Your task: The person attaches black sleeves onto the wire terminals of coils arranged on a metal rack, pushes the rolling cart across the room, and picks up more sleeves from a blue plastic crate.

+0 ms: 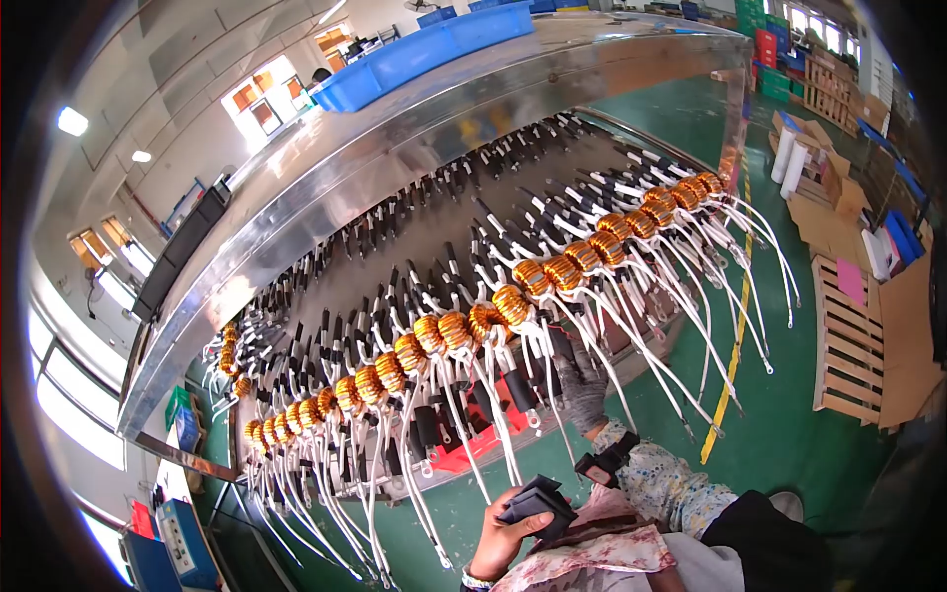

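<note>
My left hand (515, 533) is closed round a small stack of flat black pieces (539, 506), low in the view, with the thumb on top. My right hand (582, 390), in a grey glove, reaches in under the row of copper-wound rings (452, 331), among the hanging white leads (508, 419). Its fingertips are hidden behind the leads, so what they touch cannot be made out. Black sleeves (427, 426) and a red piece (478, 449) lie just left of this hand.
A metal frame (296, 187) runs above the rows, with a blue tray (424, 54) on top. White leads hang over the near edge. Pallets (846, 340) and cardboard (908, 345) are at the right, beyond a yellow floor line (732, 365).
</note>
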Available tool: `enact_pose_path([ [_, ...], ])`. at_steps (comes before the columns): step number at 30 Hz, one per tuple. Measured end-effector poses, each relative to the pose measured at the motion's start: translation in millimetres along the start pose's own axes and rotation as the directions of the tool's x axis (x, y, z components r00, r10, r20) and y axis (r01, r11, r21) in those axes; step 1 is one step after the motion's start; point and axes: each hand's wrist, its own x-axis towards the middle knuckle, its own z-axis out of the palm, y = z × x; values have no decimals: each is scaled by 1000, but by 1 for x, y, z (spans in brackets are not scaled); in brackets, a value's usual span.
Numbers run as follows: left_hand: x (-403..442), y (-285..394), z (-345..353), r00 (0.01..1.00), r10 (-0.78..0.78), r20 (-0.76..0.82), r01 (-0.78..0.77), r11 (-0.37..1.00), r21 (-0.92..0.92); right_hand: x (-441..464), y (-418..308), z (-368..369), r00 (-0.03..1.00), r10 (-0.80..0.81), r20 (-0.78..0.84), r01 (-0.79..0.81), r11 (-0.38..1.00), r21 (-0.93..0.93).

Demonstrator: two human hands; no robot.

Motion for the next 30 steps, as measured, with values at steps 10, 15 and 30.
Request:
enact_pose_path([
  [10,-1,-3,-2,1000,-12,9,12,1000,-15,-15,-52,4,990,143,22,-143,990,5],
  [15,2,-14,-12,1000,-28,6,28,1000,6,6,23,-3,979,-198,59,206,942,-266],
  [30,3,-10,-18,999,-45,18,45,999,-21,-60,-77,-4,965,-180,190,250,844,-473],
])
